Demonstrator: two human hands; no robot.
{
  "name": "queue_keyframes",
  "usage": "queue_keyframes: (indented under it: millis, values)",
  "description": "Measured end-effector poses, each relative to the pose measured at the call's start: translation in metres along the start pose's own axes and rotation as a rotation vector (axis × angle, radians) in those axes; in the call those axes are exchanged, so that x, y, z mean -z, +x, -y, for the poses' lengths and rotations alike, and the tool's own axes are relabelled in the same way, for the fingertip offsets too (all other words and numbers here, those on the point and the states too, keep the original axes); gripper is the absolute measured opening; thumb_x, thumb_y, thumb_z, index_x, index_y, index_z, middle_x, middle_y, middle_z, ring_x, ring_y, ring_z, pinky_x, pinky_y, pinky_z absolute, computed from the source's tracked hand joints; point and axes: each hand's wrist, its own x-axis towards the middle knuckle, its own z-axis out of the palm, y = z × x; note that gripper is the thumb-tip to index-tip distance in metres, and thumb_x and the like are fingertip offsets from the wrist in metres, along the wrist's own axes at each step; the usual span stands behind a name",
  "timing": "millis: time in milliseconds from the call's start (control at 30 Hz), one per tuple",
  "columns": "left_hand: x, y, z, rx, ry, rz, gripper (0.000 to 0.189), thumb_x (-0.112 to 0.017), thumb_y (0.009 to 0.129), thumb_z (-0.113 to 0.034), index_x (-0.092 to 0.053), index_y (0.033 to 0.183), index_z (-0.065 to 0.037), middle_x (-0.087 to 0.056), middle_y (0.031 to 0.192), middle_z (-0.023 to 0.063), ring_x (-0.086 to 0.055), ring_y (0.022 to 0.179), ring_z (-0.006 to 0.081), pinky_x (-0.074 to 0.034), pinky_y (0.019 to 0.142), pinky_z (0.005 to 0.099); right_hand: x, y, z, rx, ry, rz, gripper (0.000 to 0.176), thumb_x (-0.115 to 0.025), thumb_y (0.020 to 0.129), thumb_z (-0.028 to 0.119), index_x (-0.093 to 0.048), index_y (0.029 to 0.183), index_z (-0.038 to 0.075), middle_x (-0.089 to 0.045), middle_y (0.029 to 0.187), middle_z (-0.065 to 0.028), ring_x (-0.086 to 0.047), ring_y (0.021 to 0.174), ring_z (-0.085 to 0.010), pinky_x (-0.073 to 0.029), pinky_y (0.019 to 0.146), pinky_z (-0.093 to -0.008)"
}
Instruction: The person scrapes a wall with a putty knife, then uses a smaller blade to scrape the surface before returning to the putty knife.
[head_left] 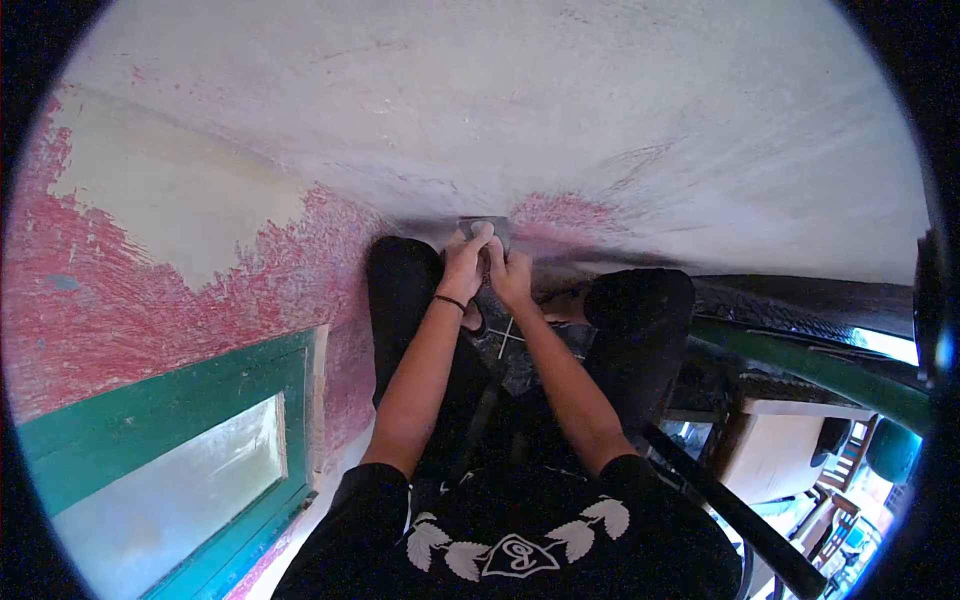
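Both hands meet at the foot of a pale wall (480,110), near the middle of the view. My left hand (467,262) and my right hand (508,272) are closed on a small, flat dark tool (484,220), thumbs along its face. The tool's far edge lies at the wall surface, beside a patch of red paint (568,212). A dark band circles my left wrist. What the fingers do underneath the tool is hidden.
My bent knees in black trousers flank the hands, above dark floor tiles (517,365). A green window frame (160,400) is at the left, in a red and cream wall. At the right are a green bar (800,365) and wooden furniture (785,450).
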Motion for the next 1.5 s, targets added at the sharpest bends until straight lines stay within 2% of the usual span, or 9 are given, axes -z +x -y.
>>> queue_keyframes:
  millis: [167, 367, 467, 667, 767, 867, 1067, 1167, 1500]
  values:
    - [-0.006, -0.012, -0.009, 0.009, 0.003, 0.012, 0.017, -0.076, 0.088, -0.016, -0.063, 0.099, -0.012, -0.063, 0.088, -0.0016, -0.062, 0.080, 0.0134, -0.051, 0.073, 0.0315, 0.017, 0.001, 0.008, -0.201, 0.036, 0.208, 0.041, -0.056, 0.101, 0.032, -0.066, 0.090, -0.006, -0.063, 0.071, -0.0223, -0.058, 0.064, -0.0173, -0.048, 0.063, -0.0416]
    - [-0.010, -0.018, -0.018, -0.072, 0.045, 0.014, 0.018, -0.075, 0.089, -0.017, -0.065, 0.102, -0.009, -0.065, 0.095, 0.0003, -0.063, 0.085, 0.0137, -0.051, 0.078, 0.0317, 0.008, -0.003, -0.009, -0.277, 0.007, 0.242, 0.044, -0.058, 0.101, 0.039, -0.066, 0.091, -0.004, -0.059, 0.064, -0.0074, -0.055, 0.061, -0.0152, -0.047, 0.058, -0.0368]
    - [-0.007, -0.011, -0.006, -0.084, 0.075, -0.013, 0.021, -0.075, 0.089, -0.017, -0.064, 0.104, -0.007, -0.066, 0.097, 0.0018, -0.063, 0.086, 0.0149, -0.051, 0.078, 0.0322, 0.017, -0.011, -0.008, -0.361, 0.158, 0.242, 0.061, -0.057, 0.099, 0.051, -0.060, 0.064, 0.001, -0.053, 0.054, -0.0025, -0.053, 0.050, -0.0135, -0.042, 0.047, -0.0372]
    - [-0.007, -0.015, -0.009, -0.081, 0.188, -0.015, 0.028, -0.073, 0.091, -0.023, -0.062, 0.110, -0.006, -0.065, 0.102, 0.0033, -0.064, 0.093, 0.0181, -0.052, 0.081, 0.0347, 0.023, -0.041, -0.042, -0.737, 0.362, 0.421, 0.056, -0.055, 0.098, 0.055, -0.065, 0.096, 0.000, -0.066, 0.091, -0.0093, -0.062, 0.074, -0.0165, -0.051, 0.063, -0.0360]
    - [0.006, -0.003, 0.006, 0.031, -0.006, 0.004, 0.028, -0.077, 0.087, -0.019, -0.062, 0.107, -0.007, -0.065, 0.102, 0.0038, -0.064, 0.090, 0.0179, -0.052, 0.076, 0.0352, 0.003, -0.047, -0.081, -0.338, 0.226, 0.339, 0.061, -0.048, 0.102, 0.054, -0.063, 0.126, 0.000, -0.068, 0.115, -0.0175, -0.063, 0.106, -0.0236, -0.050, 0.090, -0.0366]
    - [0.010, 0.002, 0.007, 0.035, 0.026, 0.008, 0.027, -0.077, 0.087, -0.019, -0.063, 0.107, -0.007, -0.065, 0.100, 0.0041, -0.065, 0.089, 0.0190, -0.053, 0.075, 0.0358, 0.009, -0.044, -0.048, -0.453, 0.093, 0.365, 0.062, -0.046, 0.102, 0.054, -0.061, 0.129, 0.000, -0.066, 0.125, -0.0200, -0.061, 0.114, -0.0277, -0.043, 0.102, -0.0379]
    - [-0.006, -0.026, -0.011, 0.011, 0.249, -0.063, 0.034, -0.076, 0.089, -0.028, -0.062, 0.111, -0.006, -0.066, 0.102, 0.0048, -0.064, 0.089, 0.0180, -0.052, 0.075, 0.0339, 0.000, -0.051, -0.061, -0.751, -0.017, 0.461, 0.066, -0.044, 0.102, 0.057, -0.062, 0.126, -0.002, -0.067, 0.119, -0.0223, -0.062, 0.113, -0.0294, -0.044, 0.099, -0.0397]
    - [0.000, -0.016, -0.008, -0.038, 0.253, -0.103, 0.030, -0.075, 0.090, -0.028, -0.063, 0.107, -0.006, -0.065, 0.100, 0.0033, -0.063, 0.088, 0.0168, -0.051, 0.076, 0.0336, 0.001, -0.056, -0.027, -0.476, 0.090, 0.280, 0.071, -0.042, 0.100, 0.062, -0.063, 0.123, -0.002, -0.067, 0.116, -0.0257, -0.063, 0.111, -0.0360, -0.044, 0.098, -0.0426]
    - [-0.006, -0.007, -0.007, -0.083, 0.100, -0.057, 0.023, -0.076, 0.089, -0.022, -0.066, 0.101, -0.006, -0.066, 0.093, 0.0013, -0.061, 0.080, 0.0143, -0.049, 0.071, 0.0323, 0.000, -0.044, -0.033, -0.449, -0.005, 0.291, 0.074, -0.038, 0.099, 0.064, -0.060, 0.129, 0.000, -0.065, 0.121, -0.0271, -0.059, 0.118, -0.0406, -0.042, 0.102, -0.0439]
